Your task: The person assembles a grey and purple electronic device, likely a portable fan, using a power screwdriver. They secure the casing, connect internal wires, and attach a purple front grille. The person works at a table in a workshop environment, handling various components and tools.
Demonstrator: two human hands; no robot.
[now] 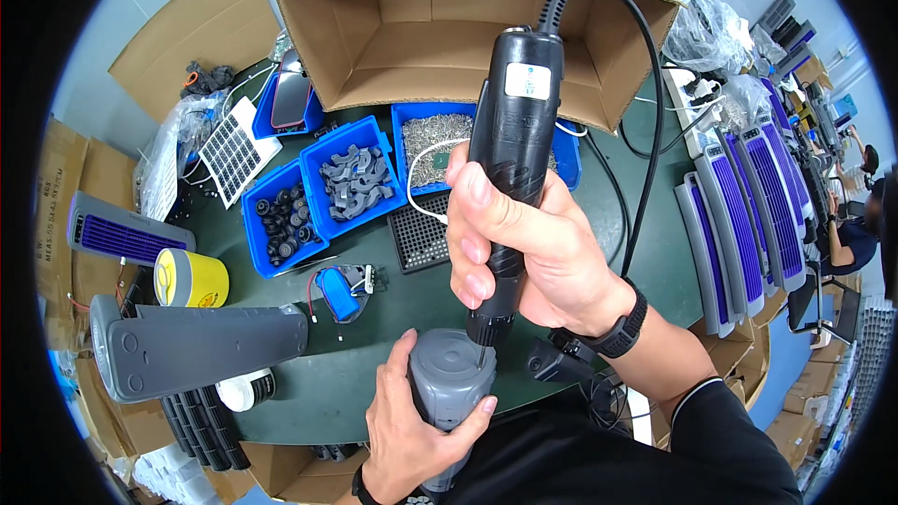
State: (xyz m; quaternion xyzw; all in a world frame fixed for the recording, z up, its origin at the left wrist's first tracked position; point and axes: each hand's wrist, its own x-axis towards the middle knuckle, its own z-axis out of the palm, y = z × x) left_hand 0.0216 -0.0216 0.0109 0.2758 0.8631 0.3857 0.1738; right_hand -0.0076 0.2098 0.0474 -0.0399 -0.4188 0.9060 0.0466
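Observation:
A black corded electric screwdriver (517,136) stands nearly vertical in front of me, with my right hand (552,243) wrapped round its lower body. Its thin bit points down at the right rim of a grey plastic housing (451,369) and seems to meet it; the exact contact is too small to tell. My left hand (407,435) grips that housing from the left and below, thumb and fingers on opposite sides. The housing's round, ringed end faces up, by the table's front edge. Its lower part is partly hidden by my hand.
Blue bins hold black round parts (283,223), grey clips (355,185) and screws (435,145). Behind stands an open cardboard box (421,56). To the left are a long grey casing (206,341), a yellow container (196,278) and a blue-wrapped battery assembly (341,293). Purple-grilled units (734,215) line the right.

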